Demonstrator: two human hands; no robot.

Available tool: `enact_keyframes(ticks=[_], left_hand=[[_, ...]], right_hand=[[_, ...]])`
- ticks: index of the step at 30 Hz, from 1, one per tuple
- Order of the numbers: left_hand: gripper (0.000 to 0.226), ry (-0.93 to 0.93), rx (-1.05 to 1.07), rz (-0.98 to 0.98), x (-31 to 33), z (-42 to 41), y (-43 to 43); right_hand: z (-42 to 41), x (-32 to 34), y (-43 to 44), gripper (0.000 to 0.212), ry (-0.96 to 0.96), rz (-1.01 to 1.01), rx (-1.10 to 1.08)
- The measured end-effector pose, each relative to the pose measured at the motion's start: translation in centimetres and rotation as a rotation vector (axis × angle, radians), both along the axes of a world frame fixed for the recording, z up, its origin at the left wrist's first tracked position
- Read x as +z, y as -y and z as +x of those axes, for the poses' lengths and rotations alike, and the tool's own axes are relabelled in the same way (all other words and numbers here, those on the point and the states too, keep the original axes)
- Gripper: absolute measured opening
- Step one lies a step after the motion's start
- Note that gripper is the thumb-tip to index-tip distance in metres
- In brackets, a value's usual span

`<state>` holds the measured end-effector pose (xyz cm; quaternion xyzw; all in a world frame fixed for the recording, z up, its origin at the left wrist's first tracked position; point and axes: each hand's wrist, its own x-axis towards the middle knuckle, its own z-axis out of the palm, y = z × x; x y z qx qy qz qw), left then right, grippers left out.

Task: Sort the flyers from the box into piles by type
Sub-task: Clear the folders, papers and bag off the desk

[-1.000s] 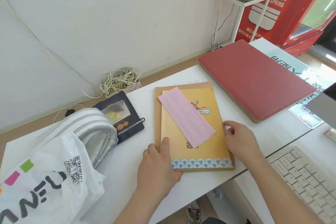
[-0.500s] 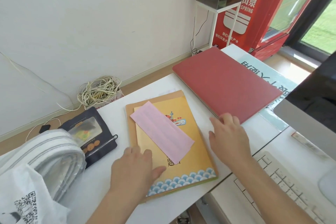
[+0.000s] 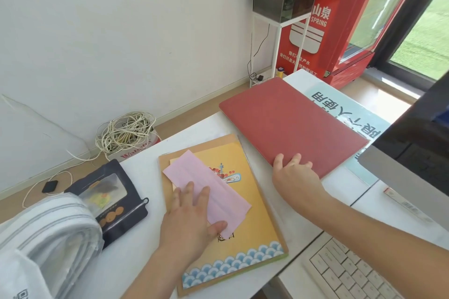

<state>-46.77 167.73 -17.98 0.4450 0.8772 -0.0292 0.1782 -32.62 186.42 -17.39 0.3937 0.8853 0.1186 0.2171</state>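
A pink slip of paper (image 3: 213,189) lies slantwise on a yellow flyer (image 3: 252,221) with a blue wave border, which rests on a brown envelope (image 3: 167,165). My left hand (image 3: 192,221) lies flat on the near end of the pink slip, thumb at its lower corner, fingers spread. My right hand (image 3: 294,175) reaches to the near corner of a flat red box (image 3: 289,124), fingertips on its lid. The box is closed, so its contents are hidden.
A dark pouch (image 3: 109,199) and a white striped bag (image 3: 51,230) lie at the left. A keyboard (image 3: 345,269) and a monitor (image 3: 413,153) stand at the right. A blue sign (image 3: 337,107) lies under the red box. Coiled cable (image 3: 126,131) sits on the floor.
My left hand slid up onto the pink slip. My right hand left the flyer stack's right edge and reached to the red box's near corner. The view turned right.
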Motion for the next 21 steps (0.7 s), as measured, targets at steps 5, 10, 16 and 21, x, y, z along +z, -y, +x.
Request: enact_keyframes(ticks=[5,10,16,21], left_hand=[[0.086,0.050,0.016,0.050,0.1,-0.6,0.5],[0.071,0.085,0.293,0.292,-0.2,-0.9,2.5],[0.077,0.345,0.690,0.409,1.2,-1.2,2.4],[0.052,0.741,1.018,0.573,1.2,-3.4,1.6]], right_hand=[[1.6,-0.8,2.6,0.048,-0.204,-0.008,0.124],[1.0,2.4,5.9,0.019,-0.472,-0.208,0.085],[-1.5,0.5,8.6,0.072,-0.506,-0.225,-0.039],[-1.2,-1.2,9.8,0.059,-0.474,-0.224,-0.034]])
